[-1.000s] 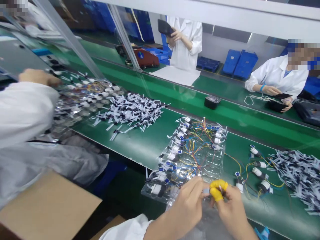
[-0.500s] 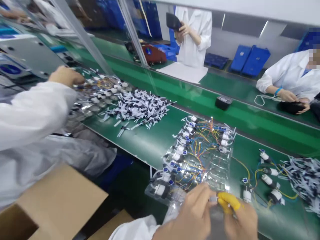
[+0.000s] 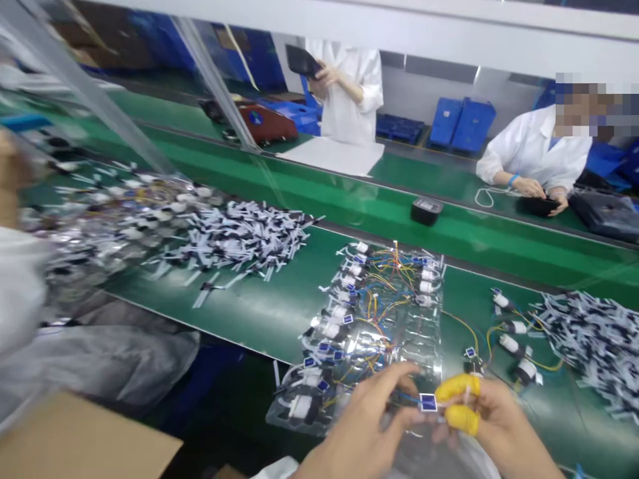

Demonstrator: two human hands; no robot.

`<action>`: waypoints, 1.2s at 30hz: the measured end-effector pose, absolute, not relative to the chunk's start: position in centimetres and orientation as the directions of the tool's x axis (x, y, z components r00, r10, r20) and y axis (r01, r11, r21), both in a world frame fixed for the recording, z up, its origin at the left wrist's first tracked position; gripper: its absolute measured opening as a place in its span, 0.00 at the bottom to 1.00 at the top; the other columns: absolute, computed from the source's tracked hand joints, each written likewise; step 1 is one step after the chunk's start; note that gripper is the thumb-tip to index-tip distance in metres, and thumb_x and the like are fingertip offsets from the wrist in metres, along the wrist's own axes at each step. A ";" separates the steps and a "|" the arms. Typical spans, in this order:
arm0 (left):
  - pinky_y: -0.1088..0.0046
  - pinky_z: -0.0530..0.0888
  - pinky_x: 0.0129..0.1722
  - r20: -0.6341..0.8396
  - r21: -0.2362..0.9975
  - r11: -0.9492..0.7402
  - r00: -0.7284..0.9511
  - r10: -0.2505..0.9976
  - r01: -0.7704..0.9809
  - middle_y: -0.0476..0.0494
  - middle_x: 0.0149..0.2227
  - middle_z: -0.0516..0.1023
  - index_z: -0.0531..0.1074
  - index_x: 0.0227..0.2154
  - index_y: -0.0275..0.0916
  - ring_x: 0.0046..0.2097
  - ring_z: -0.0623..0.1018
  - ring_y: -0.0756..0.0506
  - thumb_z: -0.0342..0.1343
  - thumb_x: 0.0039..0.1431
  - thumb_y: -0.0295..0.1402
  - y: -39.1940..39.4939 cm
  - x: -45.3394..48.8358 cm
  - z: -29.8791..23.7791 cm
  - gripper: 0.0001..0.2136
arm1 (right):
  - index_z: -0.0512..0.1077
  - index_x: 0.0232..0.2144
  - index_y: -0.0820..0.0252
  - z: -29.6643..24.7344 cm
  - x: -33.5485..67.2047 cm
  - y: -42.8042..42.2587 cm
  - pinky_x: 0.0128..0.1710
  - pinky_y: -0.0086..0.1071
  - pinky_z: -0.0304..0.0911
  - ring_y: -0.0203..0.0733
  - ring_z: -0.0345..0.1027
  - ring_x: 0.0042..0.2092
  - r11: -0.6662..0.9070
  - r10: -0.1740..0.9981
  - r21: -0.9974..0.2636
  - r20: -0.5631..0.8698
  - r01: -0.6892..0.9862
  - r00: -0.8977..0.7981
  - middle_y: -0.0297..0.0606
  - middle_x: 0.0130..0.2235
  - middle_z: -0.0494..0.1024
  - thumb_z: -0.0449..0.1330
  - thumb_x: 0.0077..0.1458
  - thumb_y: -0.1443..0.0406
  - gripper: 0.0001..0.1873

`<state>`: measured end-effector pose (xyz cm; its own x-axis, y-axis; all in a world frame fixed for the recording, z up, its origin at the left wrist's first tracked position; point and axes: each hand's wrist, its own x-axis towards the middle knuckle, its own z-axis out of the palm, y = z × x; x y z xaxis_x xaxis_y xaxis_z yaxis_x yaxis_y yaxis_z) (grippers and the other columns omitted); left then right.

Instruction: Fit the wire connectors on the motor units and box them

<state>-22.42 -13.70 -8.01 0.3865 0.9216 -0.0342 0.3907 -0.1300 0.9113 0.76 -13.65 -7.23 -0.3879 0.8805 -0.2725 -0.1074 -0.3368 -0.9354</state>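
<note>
My left hand [image 3: 364,426] and my right hand [image 3: 492,422] meet at the bottom edge, both pinched on a small wired part with a blue square label [image 3: 428,402]. Yellow finger cots cover two fingertips of my right hand. Just beyond my hands lies a clear plastic tray [image 3: 429,346] filled with small white parts with blue labels and yellow, blue and red wires. Several loose wired parts [image 3: 509,332] lie on the green bench to the right of the tray.
Heaps of black-and-white strips lie at the right [image 3: 594,339] and at the middle left [image 3: 244,236]. A co-worker's white sleeve [image 3: 20,286] fills the left edge, above a cardboard box [image 3: 80,442]. Across the green belt [image 3: 349,206], with a black device [image 3: 426,210] on it, two people in white coats work.
The view has swung a little left and down. My hands have drawn the small part slightly apart, so its blue label shows between the fingertips. The co-worker's arm has blurred toward the left edge.
</note>
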 end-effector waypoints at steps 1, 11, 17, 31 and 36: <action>0.58 0.75 0.58 -0.097 0.919 -0.069 0.391 0.915 0.389 0.44 0.49 0.83 0.71 0.59 0.46 0.52 0.81 0.40 0.59 0.66 0.32 -13.8 -22.8 -7.7 0.19 | 0.83 0.40 0.56 -6.8 0.9 -13.7 0.33 0.29 0.75 0.43 0.82 0.32 -0.347 0.879 -0.930 -0.279 -0.118 -0.386 0.41 0.32 0.86 0.73 0.59 0.55 0.13; 0.57 0.67 0.67 -0.416 0.867 0.182 0.473 0.777 0.463 0.45 0.57 0.81 0.79 0.53 0.47 0.62 0.74 0.37 0.67 0.60 0.34 -15.7 -22.8 -8.5 0.18 | 0.83 0.47 0.50 -6.8 2.2 -12.6 0.40 0.32 0.80 0.45 0.84 0.38 -0.230 0.957 -0.953 -0.185 -0.199 -0.222 0.40 0.40 0.87 0.75 0.57 0.61 0.14; 0.62 0.69 0.63 -0.252 0.907 0.007 0.527 0.811 0.422 0.47 0.56 0.79 0.78 0.55 0.51 0.60 0.75 0.39 0.73 0.54 0.41 -13.3 -22.2 -6.8 0.25 | 0.84 0.45 0.49 -6.6 3.3 -9.9 0.40 0.33 0.81 0.46 0.85 0.37 0.142 0.978 -0.942 0.085 -0.303 0.193 0.42 0.43 0.87 0.76 0.55 0.57 0.15; 0.62 0.75 0.48 -0.004 0.548 -0.379 0.456 0.890 0.746 0.34 0.42 0.80 0.76 0.39 0.34 0.47 0.79 0.38 0.45 0.74 0.27 -5.7 -13.5 -11.6 0.14 | 0.74 0.57 0.56 -11.4 6.9 -8.6 0.42 0.45 0.83 0.57 0.83 0.48 0.027 0.949 -0.993 0.061 0.113 0.310 0.52 0.55 0.82 0.66 0.61 0.45 0.30; 0.60 0.74 0.49 0.001 0.557 -0.297 0.356 0.934 0.775 0.32 0.43 0.81 0.76 0.41 0.34 0.48 0.79 0.36 0.44 0.74 0.26 -6.0 -14.5 -12.4 0.14 | 0.72 0.57 0.56 -12.2 5.4 -6.8 0.37 0.44 0.84 0.57 0.83 0.48 0.007 0.978 -0.994 0.030 0.111 0.205 0.52 0.53 0.82 0.63 0.62 0.43 0.31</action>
